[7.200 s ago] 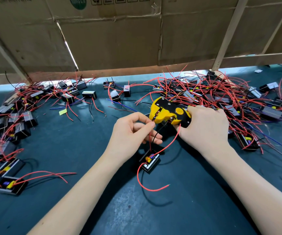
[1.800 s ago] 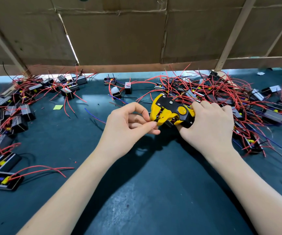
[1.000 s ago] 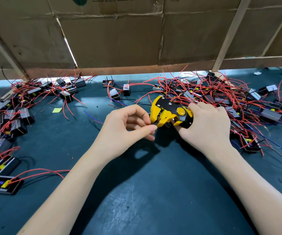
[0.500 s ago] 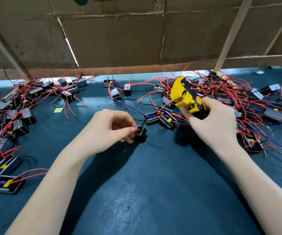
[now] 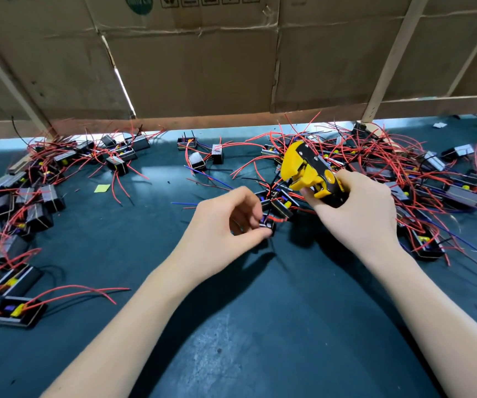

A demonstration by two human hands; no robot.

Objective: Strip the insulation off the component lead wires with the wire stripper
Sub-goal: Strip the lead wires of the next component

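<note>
While the right hand (image 5: 355,214) is wrapped tight around the handles of the yellow-and-black plastic wire stripper (image 5: 307,175), its head tilts up and away from the palm, out past the fingertips. Just across from it, the left hand (image 5: 223,228) has thumb and fingers pinched on a small black boxy component with red lead wires (image 5: 268,224), right at its fingertips. More of these red-wired components sit in a tangled heap (image 5: 389,170) beyond the right hand, plus another bunch (image 5: 30,191) way off past the left, all on the dark teal mat (image 5: 260,326).
</note>
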